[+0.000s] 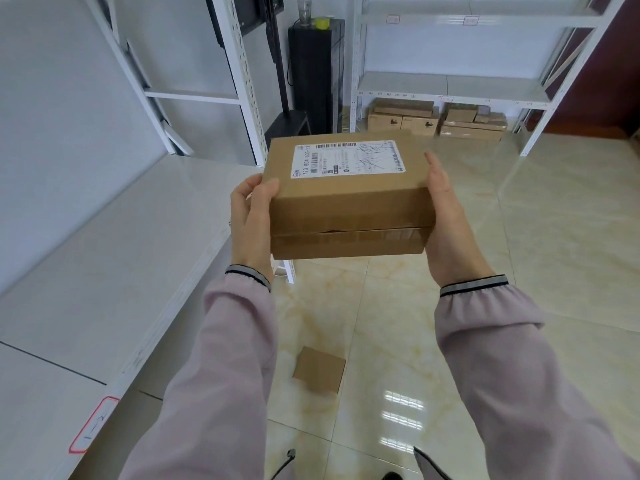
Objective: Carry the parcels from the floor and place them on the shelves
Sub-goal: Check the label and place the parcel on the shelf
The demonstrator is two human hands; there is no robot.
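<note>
I hold a brown cardboard parcel (349, 206) with a white shipping label on top, at chest height in the middle of the view. My left hand (251, 220) grips its left side, thumb on the top edge. My right hand (446, 223) presses flat against its right side. A smaller brown parcel (319, 369) lies on the tiled floor below, between my arms. A white shelf board (104, 258) runs along my left, its front edge close to the parcel's left side.
A second white shelf rack (450, 84) stands at the far wall, with several brown boxes (436, 121) stacked under its lowest board. A black tower (317, 74) with a glass on top stands beside it. A red-framed label (92, 424) marks the near shelf edge.
</note>
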